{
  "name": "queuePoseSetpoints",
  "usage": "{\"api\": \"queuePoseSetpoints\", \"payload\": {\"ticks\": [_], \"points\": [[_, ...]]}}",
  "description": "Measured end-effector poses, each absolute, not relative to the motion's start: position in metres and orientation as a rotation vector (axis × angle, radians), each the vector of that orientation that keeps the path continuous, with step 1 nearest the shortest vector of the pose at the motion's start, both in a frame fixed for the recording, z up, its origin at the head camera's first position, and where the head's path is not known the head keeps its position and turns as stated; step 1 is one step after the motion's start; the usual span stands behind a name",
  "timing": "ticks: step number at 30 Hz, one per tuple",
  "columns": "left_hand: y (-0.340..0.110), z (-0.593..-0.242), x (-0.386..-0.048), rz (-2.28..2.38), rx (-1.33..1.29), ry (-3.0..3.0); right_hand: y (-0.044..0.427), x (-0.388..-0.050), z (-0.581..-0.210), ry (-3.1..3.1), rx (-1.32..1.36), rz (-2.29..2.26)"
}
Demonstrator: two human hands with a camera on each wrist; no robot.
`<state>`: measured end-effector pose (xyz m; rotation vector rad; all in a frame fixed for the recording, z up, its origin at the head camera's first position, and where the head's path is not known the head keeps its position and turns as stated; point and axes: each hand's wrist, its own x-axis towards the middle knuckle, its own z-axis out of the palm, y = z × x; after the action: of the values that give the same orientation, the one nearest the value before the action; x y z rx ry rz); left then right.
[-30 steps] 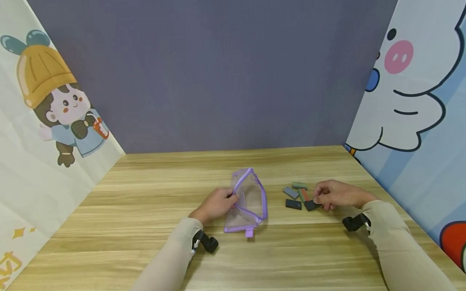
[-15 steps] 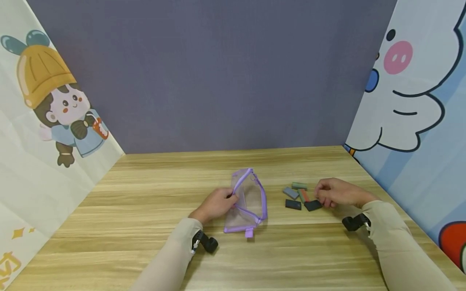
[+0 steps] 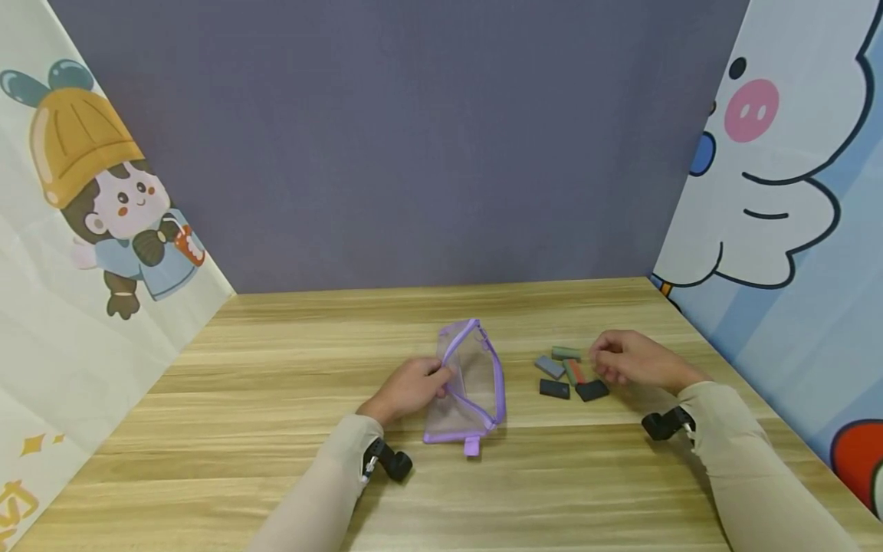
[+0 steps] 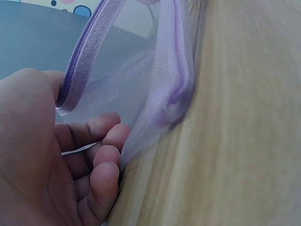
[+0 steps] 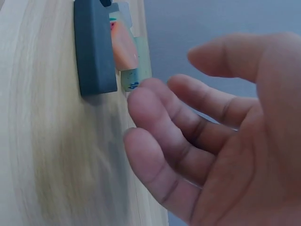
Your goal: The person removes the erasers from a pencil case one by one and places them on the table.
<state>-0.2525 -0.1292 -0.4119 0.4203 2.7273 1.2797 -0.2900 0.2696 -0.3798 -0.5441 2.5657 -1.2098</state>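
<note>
My left hand grips the near edge of a see-through mesh zip pouch with lilac trim, which gapes towards the right. In the left wrist view, the pouch's zip edge runs between thumb and fingers. My right hand hovers beside several small eraser-like blocks, its fingers loosely bent and holding nothing. Two are black, one at the left and another black block nearest that hand. Behind them lie a grey block, a green block and a red-and-green block.
Everything lies on a wood-grain table. A dark grey panel stands along its back edge. Cartoon-printed sheets flank it, one on the left and another printed sheet on the right.
My right hand has let go of the black block nearest it and drawn up and away, leaving the block on the table. My left hand still holds the pouch in place.
</note>
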Motion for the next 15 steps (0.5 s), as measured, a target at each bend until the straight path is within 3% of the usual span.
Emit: {"api": "queuePoseSetpoints", "payload": {"ticks": [15], "points": [[-0.1288, -0.413, -0.2534, 1.324, 0.412, 2.699, 0.27, -0.2922, -0.3829, 2.6, -0.537, -1.247]]}}
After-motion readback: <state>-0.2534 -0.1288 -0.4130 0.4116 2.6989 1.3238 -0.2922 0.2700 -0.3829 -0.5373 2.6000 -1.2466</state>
